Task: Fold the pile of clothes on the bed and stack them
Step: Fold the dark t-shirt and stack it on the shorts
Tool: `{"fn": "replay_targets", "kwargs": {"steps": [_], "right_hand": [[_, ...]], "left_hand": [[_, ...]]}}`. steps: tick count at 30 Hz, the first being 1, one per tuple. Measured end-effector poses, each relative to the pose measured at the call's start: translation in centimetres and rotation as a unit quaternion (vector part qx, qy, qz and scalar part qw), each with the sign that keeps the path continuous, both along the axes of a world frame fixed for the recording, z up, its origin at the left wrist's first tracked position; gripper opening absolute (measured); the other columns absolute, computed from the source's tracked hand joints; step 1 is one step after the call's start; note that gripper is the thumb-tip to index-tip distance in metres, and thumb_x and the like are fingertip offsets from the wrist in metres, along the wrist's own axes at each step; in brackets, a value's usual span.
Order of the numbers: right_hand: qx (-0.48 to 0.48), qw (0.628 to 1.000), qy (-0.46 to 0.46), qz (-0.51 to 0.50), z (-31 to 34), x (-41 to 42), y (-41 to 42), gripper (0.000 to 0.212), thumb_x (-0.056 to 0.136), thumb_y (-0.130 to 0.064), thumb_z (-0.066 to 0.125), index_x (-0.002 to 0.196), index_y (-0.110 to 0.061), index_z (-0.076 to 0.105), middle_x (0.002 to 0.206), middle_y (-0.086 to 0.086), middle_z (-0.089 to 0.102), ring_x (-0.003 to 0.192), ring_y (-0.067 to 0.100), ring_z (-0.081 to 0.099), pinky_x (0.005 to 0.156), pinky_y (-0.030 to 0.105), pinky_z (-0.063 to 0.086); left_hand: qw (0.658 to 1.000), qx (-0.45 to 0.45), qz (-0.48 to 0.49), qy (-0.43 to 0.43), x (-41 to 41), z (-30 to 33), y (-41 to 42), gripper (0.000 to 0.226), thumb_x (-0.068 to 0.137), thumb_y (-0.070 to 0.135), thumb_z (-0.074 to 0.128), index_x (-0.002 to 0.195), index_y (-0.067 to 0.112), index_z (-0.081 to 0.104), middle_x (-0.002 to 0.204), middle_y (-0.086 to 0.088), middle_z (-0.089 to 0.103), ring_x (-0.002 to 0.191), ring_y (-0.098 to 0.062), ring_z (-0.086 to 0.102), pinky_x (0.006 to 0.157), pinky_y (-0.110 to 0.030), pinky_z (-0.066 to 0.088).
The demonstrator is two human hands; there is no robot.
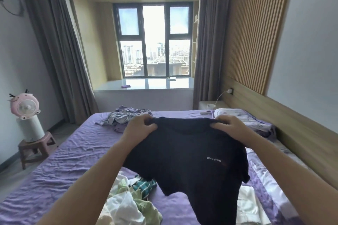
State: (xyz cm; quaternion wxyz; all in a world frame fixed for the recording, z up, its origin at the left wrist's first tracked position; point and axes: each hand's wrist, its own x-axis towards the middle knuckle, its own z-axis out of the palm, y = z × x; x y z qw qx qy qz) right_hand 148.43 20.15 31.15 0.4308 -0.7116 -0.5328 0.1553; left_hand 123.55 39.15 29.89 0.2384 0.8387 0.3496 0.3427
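Above the purple bed (54, 170), dark "miu miu" T-shirt (186, 160), both hands' fingers (146, 124) pinching its shoulders.

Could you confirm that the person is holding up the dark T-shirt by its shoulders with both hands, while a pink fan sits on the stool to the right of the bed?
One detail is off: in the head view the pink fan sits on the stool to the left of the bed, not the right. The rest holds: the left hand and right hand hold the dark T-shirt up by its shoulders.
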Motion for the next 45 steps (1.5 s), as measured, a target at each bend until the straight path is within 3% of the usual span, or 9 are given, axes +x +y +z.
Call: {"fn": "replay_targets", "kwargs": {"steps": [8, 14, 16, 20, 23, 29, 38, 42, 45], "right_hand": [[-0.150, 0.981, 0.051, 0.115, -0.5, 1.4, -3.3, 0.049, 0.070, -0.027, 0.081, 0.111, -0.030, 0.054, 0.110, -0.002, 0.058, 0.096, 0.015, 0.063, 0.073, 0.021, 0.050], [-0.067, 0.996, 0.011, 0.064, -4.0, 2.8, -3.4, 0.005, 0.082, -0.011, 0.069, 0.082, -0.013, 0.065, 0.073, 0.003, 0.059, 0.066, 0.006, 0.051, 0.068, 0.020, 0.041], [-0.028, 0.998, 0.045, 0.046, -4.6, 3.0, -3.8, 0.018, 0.088, -0.014, 0.061, 0.077, -0.001, 0.066, 0.066, 0.005, 0.055, 0.058, 0.003, 0.049, 0.060, 0.012, 0.040], [0.067, 0.985, 0.160, -0.018, -5.6, 3.8, -4.0, 0.019, 0.093, -0.008, 0.052, 0.078, -0.002, 0.062, 0.073, 0.009, 0.062, 0.068, 0.010, 0.060, 0.065, 0.017, 0.050], [-0.005, 0.991, 0.136, 0.017, -7.4, 3.5, -3.3, 0.002, 0.089, -0.011, 0.058, 0.088, -0.011, 0.059, 0.087, 0.012, 0.065, 0.079, 0.016, 0.062, 0.071, 0.023, 0.052], [-0.122, 0.984, 0.036, 0.124, -12.9, -2.1, -0.7, 0.045, 0.080, -0.021, 0.072, 0.119, -0.016, 0.051, 0.114, 0.003, 0.057, 0.094, 0.011, 0.058, 0.073, 0.011, 0.044], [-0.105, 0.980, 0.002, 0.169, -16.6, -8.0, 2.6, 0.099, 0.078, -0.033, 0.074, 0.149, -0.023, 0.006, 0.154, -0.001, 0.018, 0.139, 0.018, 0.026, 0.112, 0.033, 0.028], [-0.066, 0.986, 0.059, 0.141, -16.1, -6.1, 2.9, 0.097, 0.080, -0.016, 0.072, 0.149, -0.021, 0.005, 0.151, -0.003, 0.020, 0.140, 0.013, 0.020, 0.111, 0.020, 0.021], [-0.051, 0.979, 0.110, 0.162, -15.0, -4.2, 2.2, 0.077, 0.078, 0.005, 0.066, 0.141, -0.018, 0.029, 0.130, -0.001, 0.043, 0.120, 0.014, 0.043, 0.087, -0.001, 0.032]], "left_hand": [[0.999, -0.032, -0.029, -0.028, -0.8, 0.6, 0.0, 0.012, 0.081, 0.031, 0.072, 0.073, 0.022, 0.070, 0.069, 0.002, 0.061, 0.065, -0.011, 0.054, 0.065, -0.028, 0.041], [0.994, -0.103, -0.020, 0.000, -1.8, -0.6, 0.1, 0.016, 0.079, 0.026, 0.075, 0.078, 0.010, 0.073, 0.076, -0.008, 0.068, 0.071, -0.019, 0.060, 0.071, -0.036, 0.048], [0.994, -0.112, -0.011, -0.015, -2.0, -0.9, -0.2, 0.012, 0.080, 0.024, 0.074, 0.080, 0.013, 0.071, 0.072, -0.003, 0.063, 0.070, -0.017, 0.057, 0.069, -0.032, 0.045], [0.996, -0.091, -0.016, 0.013, -2.1, -1.6, -1.2, 0.009, 0.085, 0.023, 0.068, 0.083, 0.014, 0.069, 0.063, 0.003, 0.051, 0.060, -0.010, 0.045, 0.058, -0.016, 0.036], [0.997, -0.070, -0.023, 0.026, -1.5, -2.4, -2.4, 0.007, 0.089, 0.020, 0.063, 0.086, 0.014, 0.064, 0.066, 0.005, 0.052, 0.061, -0.008, 0.045, 0.057, -0.013, 0.034], [0.998, -0.059, -0.024, 0.027, -0.5, -1.9, -4.2, 0.007, 0.088, 0.020, 0.065, 0.088, 0.013, 0.066, 0.074, 0.001, 0.058, 0.062, -0.001, 0.049, 0.062, -0.009, 0.035], [0.999, -0.043, 0.016, -0.002, -0.4, 2.8, -6.1, 0.007, 0.082, 0.023, 0.072, 0.084, 0.017, 0.072, 0.070, 0.007, 0.060, 0.066, -0.007, 0.053, 0.066, -0.019, 0.042], [0.998, -0.054, 0.010, -0.023, -0.3, 4.7, -7.7, 0.005, 0.082, 0.023, 0.072, 0.085, 0.019, 0.073, 0.073, 0.010, 0.061, 0.065, -0.003, 0.055, 0.066, -0.014, 0.043], [0.996, -0.075, -0.002, -0.047, -0.3, 5.5, -8.8, 0.003, 0.083, 0.025, 0.072, 0.085, 0.023, 0.073, 0.076, 0.010, 0.063, 0.068, -0.003, 0.058, 0.070, -0.017, 0.048]]}}
